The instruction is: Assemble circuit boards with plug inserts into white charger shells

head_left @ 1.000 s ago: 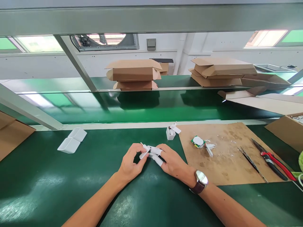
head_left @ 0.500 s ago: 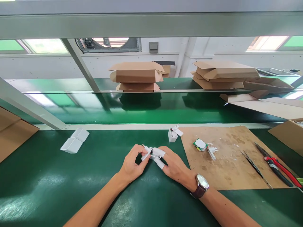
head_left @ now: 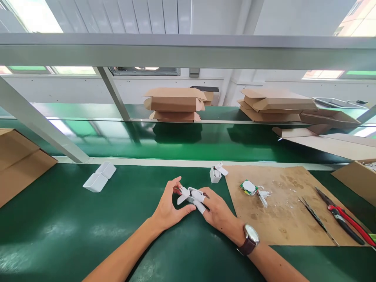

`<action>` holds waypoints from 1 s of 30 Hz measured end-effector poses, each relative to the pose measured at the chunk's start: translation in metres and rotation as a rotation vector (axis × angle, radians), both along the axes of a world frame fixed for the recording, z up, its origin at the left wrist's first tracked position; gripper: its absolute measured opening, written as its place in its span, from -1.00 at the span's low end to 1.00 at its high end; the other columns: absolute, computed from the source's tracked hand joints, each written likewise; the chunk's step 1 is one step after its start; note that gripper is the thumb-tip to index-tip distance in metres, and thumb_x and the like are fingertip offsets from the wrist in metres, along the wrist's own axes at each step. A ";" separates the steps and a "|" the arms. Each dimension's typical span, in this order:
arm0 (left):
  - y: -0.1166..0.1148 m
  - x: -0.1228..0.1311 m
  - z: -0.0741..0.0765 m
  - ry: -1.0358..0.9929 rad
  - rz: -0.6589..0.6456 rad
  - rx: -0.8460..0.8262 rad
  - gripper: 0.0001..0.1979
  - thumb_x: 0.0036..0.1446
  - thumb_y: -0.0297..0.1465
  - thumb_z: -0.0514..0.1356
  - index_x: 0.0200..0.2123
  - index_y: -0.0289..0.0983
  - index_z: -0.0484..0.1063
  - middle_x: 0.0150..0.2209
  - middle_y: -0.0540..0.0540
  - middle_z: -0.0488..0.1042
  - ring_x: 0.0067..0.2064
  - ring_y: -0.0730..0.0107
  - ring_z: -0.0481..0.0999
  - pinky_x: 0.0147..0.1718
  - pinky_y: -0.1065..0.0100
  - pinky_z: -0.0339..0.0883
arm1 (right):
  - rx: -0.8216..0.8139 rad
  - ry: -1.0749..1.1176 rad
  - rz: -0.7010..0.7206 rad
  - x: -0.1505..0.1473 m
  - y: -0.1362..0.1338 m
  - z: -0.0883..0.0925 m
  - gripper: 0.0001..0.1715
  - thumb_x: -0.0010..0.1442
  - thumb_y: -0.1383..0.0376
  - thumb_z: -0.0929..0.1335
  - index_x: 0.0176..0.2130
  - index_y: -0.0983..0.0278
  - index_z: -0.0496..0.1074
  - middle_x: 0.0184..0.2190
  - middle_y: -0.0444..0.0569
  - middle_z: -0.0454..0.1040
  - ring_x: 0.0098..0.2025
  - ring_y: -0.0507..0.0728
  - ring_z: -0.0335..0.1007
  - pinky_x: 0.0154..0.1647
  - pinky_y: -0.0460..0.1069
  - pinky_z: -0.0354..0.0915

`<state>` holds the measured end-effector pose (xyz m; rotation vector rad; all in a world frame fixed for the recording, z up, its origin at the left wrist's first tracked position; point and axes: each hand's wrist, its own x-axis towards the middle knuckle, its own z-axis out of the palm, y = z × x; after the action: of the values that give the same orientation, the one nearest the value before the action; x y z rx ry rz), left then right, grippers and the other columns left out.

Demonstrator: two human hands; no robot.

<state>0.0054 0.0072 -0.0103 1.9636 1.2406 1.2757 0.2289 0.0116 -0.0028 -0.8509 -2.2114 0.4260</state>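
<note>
My right hand [head_left: 219,209], with white covers on its thumb and finger, grips a small white plastic case [head_left: 192,194] above the green bench. A thin white flap-like piece [head_left: 183,195] sticks out from the case's left end. Around that end is my left hand [head_left: 169,209], thumb and fingers spread apart; its fingertips are partly hidden behind the flap. Whether they touch it I cannot tell. A similar white case [head_left: 215,176] stands just beyond, upright, with a piece projecting from its top.
On a brown cardboard sheet [head_left: 276,229] to the right lie a green circuit board [head_left: 249,187], tweezers [head_left: 319,221] and red-handled cutters [head_left: 342,215]. Two white trays [head_left: 96,182] sit at left. Cardboard boxes [head_left: 174,101] stand on the back shelf; another box [head_left: 20,166] is far left.
My left thumb and fingers have moved apart from their pinch on the white piece. My right hand keeps hold of the case. The head view has tilted upward.
</note>
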 end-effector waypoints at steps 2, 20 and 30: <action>0.000 0.001 0.001 -0.001 0.010 0.050 -0.09 0.05 -0.09 0.42 0.34 -0.09 0.03 -0.04 -0.11 0.37 -0.10 0.23 0.51 -0.08 0.09 0.51 | -0.136 0.138 -0.020 -0.004 0.002 -0.001 -0.62 0.28 0.42 0.27 0.04 0.21 0.48 -0.06 0.11 0.49 -0.09 0.22 0.47 -0.10 0.13 0.49; -0.005 0.014 0.013 0.126 -0.056 0.505 -0.30 0.21 -0.36 0.32 0.33 -0.19 0.11 -0.02 -0.21 0.52 -0.08 0.19 0.55 -0.12 0.15 0.53 | -1.259 0.866 0.114 -0.025 -0.006 0.009 -0.45 0.12 -0.04 0.47 -0.06 0.29 0.49 -0.27 0.04 0.60 -0.25 0.26 0.57 -0.06 0.22 0.42; -0.001 0.006 0.009 0.169 -0.025 0.489 -0.26 0.23 -0.34 0.30 0.38 -0.21 0.04 -0.03 -0.22 0.50 -0.09 0.20 0.55 -0.13 0.14 0.54 | -1.177 0.828 0.080 -0.028 -0.003 0.001 -0.39 0.13 -0.11 0.48 -0.04 0.27 0.48 -0.23 0.03 0.57 -0.16 0.28 0.56 -0.01 0.24 0.44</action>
<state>0.0109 0.0064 -0.0010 2.4616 1.0406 1.5368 0.2013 0.0082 -0.0018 -0.8744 -1.0858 1.8226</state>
